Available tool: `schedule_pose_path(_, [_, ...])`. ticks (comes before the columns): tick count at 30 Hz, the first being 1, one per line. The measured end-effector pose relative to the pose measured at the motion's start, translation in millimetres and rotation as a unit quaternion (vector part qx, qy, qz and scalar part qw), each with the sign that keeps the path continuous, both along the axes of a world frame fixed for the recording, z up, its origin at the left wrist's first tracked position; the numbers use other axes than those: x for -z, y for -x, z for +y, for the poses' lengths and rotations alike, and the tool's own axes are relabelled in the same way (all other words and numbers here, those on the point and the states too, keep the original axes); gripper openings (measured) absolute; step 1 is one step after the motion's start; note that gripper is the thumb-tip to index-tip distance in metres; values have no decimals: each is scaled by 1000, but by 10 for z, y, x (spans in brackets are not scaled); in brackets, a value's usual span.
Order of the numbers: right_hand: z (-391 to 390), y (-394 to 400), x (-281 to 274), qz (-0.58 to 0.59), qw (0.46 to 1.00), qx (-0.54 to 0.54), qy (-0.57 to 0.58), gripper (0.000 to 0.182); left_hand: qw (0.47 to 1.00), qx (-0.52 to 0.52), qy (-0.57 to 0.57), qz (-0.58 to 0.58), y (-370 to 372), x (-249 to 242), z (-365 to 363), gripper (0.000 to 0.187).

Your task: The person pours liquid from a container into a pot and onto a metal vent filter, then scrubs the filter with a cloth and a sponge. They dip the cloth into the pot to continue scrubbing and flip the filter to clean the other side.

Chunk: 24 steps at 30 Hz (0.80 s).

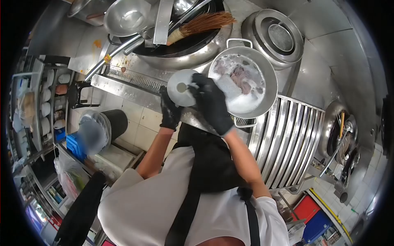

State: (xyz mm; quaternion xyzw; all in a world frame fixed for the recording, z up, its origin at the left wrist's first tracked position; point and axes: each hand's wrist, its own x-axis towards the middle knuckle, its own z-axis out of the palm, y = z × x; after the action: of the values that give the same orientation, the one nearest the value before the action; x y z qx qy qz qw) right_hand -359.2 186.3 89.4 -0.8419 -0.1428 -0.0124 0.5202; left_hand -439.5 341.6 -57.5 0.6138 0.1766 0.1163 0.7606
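Observation:
Both my hands wear black gloves. My left hand (170, 108) grips the lower left edge of a pale round dish (182, 98) that looks like a bowl, with a small ring in its middle. My right hand (210, 102) has its fingers curled at the dish's right side; whether they also hold something small is hidden. Just right of that hand stands a wide metal pot (269, 84) with two loop handles. Foamy liquid fills it. A whitish textured cloth (230, 86) and a crumpled pinkish-grey mass (241, 78), perhaps also cloth, lie in the foam.
Behind the pot's left side, a brush of stiff brown bristles (205, 23) lies across a large wok (154, 50). Stacked round metal pans (279, 35) stand at the back right. A slatted metal rack (287, 139) adjoins the pot. A lined bin (117, 123) stands at left.

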Motion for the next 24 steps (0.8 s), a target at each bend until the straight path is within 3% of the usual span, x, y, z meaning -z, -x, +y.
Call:
schedule_pose_path(1, [-120, 1, -44, 6, 998, 35, -60, 27, 998, -53, -14, 11, -26, -8, -42, 56])
schedule_pose_path(2, [-268, -24, -106, -42, 996, 82, -9, 30, 994, -105, -27, 23, -53, -19, -86, 53])
schedule_pose_path(3, [-449, -61, -142, -89, 987, 129, 43, 32, 948, -215, 230, 42, -153, -425, -214, 48])
schedule_pose_path(4, [-689, -178, 50, -79, 983, 122, 114, 37, 947, -219, 232, 43, -142, -432, -201, 48])
schedule_pose_path(6, [-945, -474, 283, -46, 955, 65, 287, 53, 971, -226, 18, -75, -30, -435, -116, 44])
schedule_pose_path(7, [-1004, -643, 301, -26, 923, 18, 384, 64, 976, -209, 23, -56, -51, -624, -78, 37])
schedule_pose_path(8, [-1127, -789, 740, 47, 903, -38, 425, 83, 982, -181, 5, -48, -52, -733, -21, 34])
schedule_pose_path(9, [-1139, -868, 902, 45, 904, -34, 425, 83, 987, -154, -14, -41, -36, -824, 45, 31])
schedule_pose_path(11, [-1158, -992, 1042, 22, 898, -132, 420, 92, 985, -161, -51, -37, -47, -993, 114, 29])
schedule_pose_path(12, [-994, -1010, 785, 132, 872, -130, 454, 87, 986, -149, -69, -35, -43, -935, 194, 31])
schedule_pose_path(13, [-1003, -1091, 872, 134, 872, -125, 454, 87, 987, -135, -87, -31, -48, -919, 259, 33])
schedule_pose_path(15, [-1029, -1216, 1287, 259, 878, -181, 359, 81, 986, -119, -110, -33, -107, -891, 330, 33])
schedule_pose_path(16, [-1168, -1086, 1646, 170, 909, -183, 333, 75, 993, -109, -33, -8, -149, -876, 352, 33])
schedule_pose_path(18, [-1142, -933, 2014, 288, 904, -60, 309, 56, 990, -86, 107, 17, -210, -897, 353, 29])
schedule_pose_path(19, [-1105, -857, 2126, 338, 895, 7, 291, 49, 991, -82, 108, 19, -231, -927, 331, 29])
schedule_pose_path(21, [-1321, -813, 2095, 423, 897, -13, 127, 46, 996, -83, 26, 6, -264, -945, 307, 31])
schedule_pose_path(22, [-1425, -805, 1922, 489, 869, -67, -41, 45, 996, -78, 29, 13, -255, -917, 319, 31])
schedule_pose_path(23, [-1510, -810, 1713, 553, 805, -118, -179, 44, 993, -82, 79, 5, -236, -879, 327, 32])
schedule_pose_path(24, [-1559, -806, 1574, 590, 749, -154, -257, 43, 988, -84, 126, -1, -204, -846, 362, 32])
